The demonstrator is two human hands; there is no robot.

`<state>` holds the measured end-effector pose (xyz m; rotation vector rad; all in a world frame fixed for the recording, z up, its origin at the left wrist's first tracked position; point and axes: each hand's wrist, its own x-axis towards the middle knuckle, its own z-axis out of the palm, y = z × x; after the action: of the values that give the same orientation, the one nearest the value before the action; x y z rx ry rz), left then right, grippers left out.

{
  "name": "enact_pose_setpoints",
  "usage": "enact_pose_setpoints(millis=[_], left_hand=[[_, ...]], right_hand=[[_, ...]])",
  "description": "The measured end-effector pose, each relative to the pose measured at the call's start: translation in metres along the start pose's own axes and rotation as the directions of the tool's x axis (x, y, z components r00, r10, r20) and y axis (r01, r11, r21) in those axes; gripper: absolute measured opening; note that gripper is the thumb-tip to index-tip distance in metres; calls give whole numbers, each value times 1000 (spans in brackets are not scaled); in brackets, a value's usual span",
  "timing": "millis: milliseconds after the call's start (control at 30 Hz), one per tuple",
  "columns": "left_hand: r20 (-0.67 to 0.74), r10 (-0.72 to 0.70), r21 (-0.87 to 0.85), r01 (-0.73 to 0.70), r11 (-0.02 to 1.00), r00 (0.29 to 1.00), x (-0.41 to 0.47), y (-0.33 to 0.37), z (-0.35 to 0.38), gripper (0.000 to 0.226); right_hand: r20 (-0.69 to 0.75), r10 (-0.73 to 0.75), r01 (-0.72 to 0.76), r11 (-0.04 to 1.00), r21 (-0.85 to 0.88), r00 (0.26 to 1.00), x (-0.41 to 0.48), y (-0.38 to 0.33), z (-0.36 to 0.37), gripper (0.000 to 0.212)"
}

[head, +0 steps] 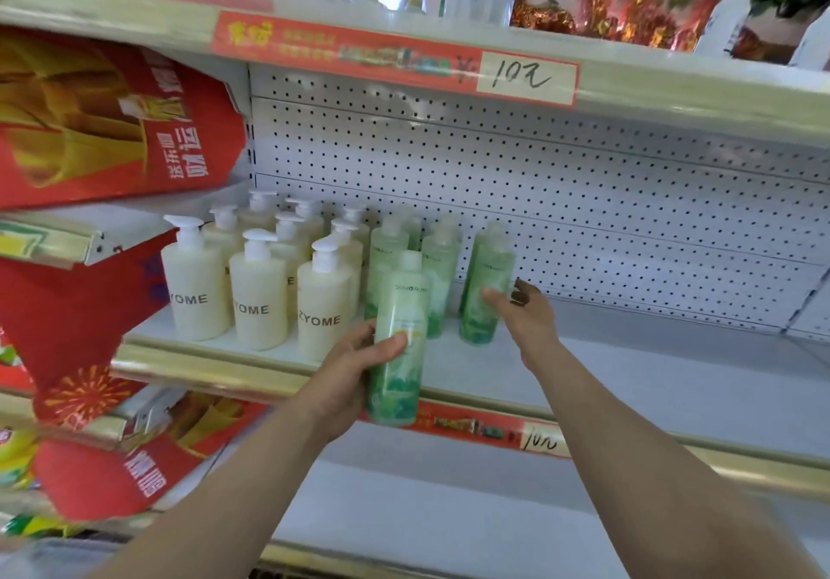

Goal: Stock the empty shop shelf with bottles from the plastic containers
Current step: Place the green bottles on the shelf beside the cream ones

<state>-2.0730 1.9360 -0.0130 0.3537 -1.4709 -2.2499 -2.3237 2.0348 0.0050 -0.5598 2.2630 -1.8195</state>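
Observation:
My left hand (348, 365) grips a green bottle (399, 336) upright, just in front of the shelf's front edge. My right hand (523, 309) holds another green bottle (485, 291) that stands on the white shelf (629, 372), thumb on its front, fingers round its right side. More green bottles (438, 273) stand behind and to the left. Several cream pump bottles (258, 295) marked ZYOME fill the shelf's left part.
A pegboard back wall (539, 183) closes the shelf. The upper shelf edge carries a red price strip (395, 57). Red gift boxes (99, 115) hang at the left. A lower white shelf (426, 502) lies below. The shelf's right part holds nothing.

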Motion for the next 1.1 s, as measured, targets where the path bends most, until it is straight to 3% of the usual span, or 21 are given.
enact_pose_setpoints(millis=[67, 100, 167, 233, 300, 433, 467, 533, 600, 633, 767, 1000, 1100], left_hand=[[-6, 25, -6, -25, 1000, 1000, 2, 3, 8, 54], [-11, 36, -5, -36, 999, 999, 3, 4, 13, 51], [-16, 49, 16, -48, 999, 999, 5, 7, 21, 47], [-10, 69, 48, -69, 996, 998, 5, 11, 28, 43], [-10, 102, 82, -100, 992, 995, 3, 14, 32, 39], [-112, 260, 251, -226, 941, 959, 1, 29, 32, 37], [-202, 360, 343, -278, 897, 911, 3, 33, 28, 36], [-399, 579, 539, -329, 775, 711, 8, 41, 15, 33], [-478, 708, 683, -286, 672, 520, 14, 46, 0, 32], [-491, 724, 722, -239, 649, 484, 17, 47, -8, 33], [-487, 688, 775, -97, 624, 537, 30, 46, -29, 36], [-460, 686, 792, -89, 604, 563, 38, 44, -43, 36], [-457, 669, 792, -74, 606, 586, 36, 45, -45, 36]], right_hand=[[-223, -86, 93, 996, 19, 971, -19, -20, 2, 57], [-202, -133, 149, 987, 67, 970, -32, -34, 3, 51], [145, -195, 175, 975, 141, 970, -57, -60, 7, 50], [465, -187, 153, 982, 110, 865, -73, -76, 13, 54], [534, -192, 160, 981, 106, 823, -75, -84, 18, 49], [495, -207, 155, 977, 145, 844, -65, -94, 27, 58], [480, -213, 157, 976, 154, 851, -63, -96, 31, 62], [448, -215, 162, 975, 154, 868, -57, -97, 42, 68], [418, -227, 196, 974, 117, 879, -51, -96, 54, 74], [404, -234, 219, 972, 84, 884, -50, -96, 60, 79], [375, -236, 262, 965, -19, 896, -46, -85, 82, 74], [380, -246, 317, 939, -136, 892, -47, -77, 101, 79], [349, -239, 307, 939, -154, 906, -51, -77, 102, 95]])
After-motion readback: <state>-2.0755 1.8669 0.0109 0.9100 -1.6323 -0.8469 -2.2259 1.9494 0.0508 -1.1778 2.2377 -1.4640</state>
